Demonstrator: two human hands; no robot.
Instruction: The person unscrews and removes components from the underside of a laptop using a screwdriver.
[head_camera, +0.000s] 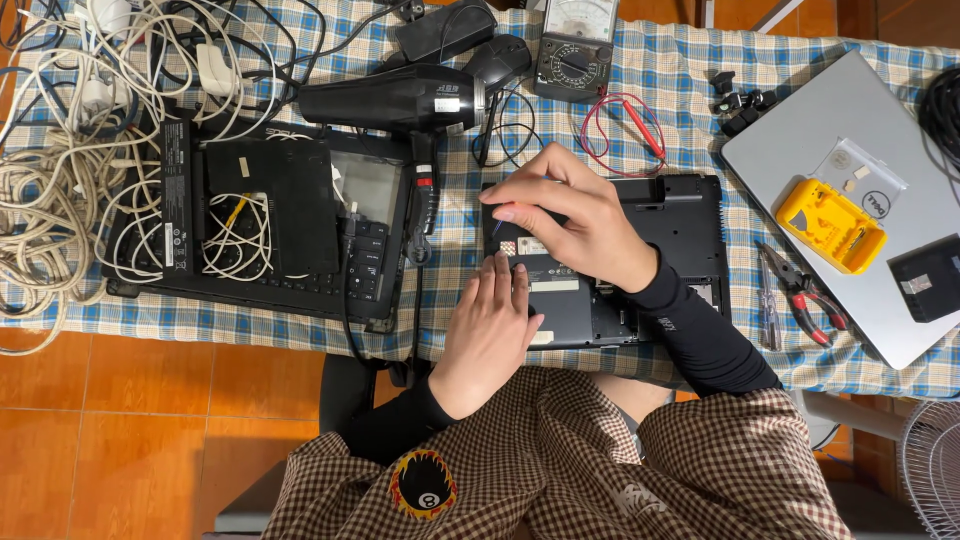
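In the head view, an upturned black laptop (640, 260) is seen lying on a blue checked tablecloth (680, 80), its underside facing up. The left hand (490, 325) is laid flat on the laptop's near edge, fingers stretched out together and holding nothing. The right hand (575, 215) is curled over the laptop's left part, fingertips pinched narrowly around a thin tool whose blue tip just shows below them — what kind of tool cannot be told.

Everything else is placed around that laptop. Just beyond it, a red test lead (630, 125) is coiled, and further beyond, an analogue multimeter (573, 50) is set. To its left a black hair dryer (400, 100) rests across a second, opened laptop (270, 215), past which a heap of white cables (60, 170) is piled. To its right, red-handled pliers (805, 295) are laid near a closed silver laptop (850, 110) — on which a yellow case (830, 225) sits.
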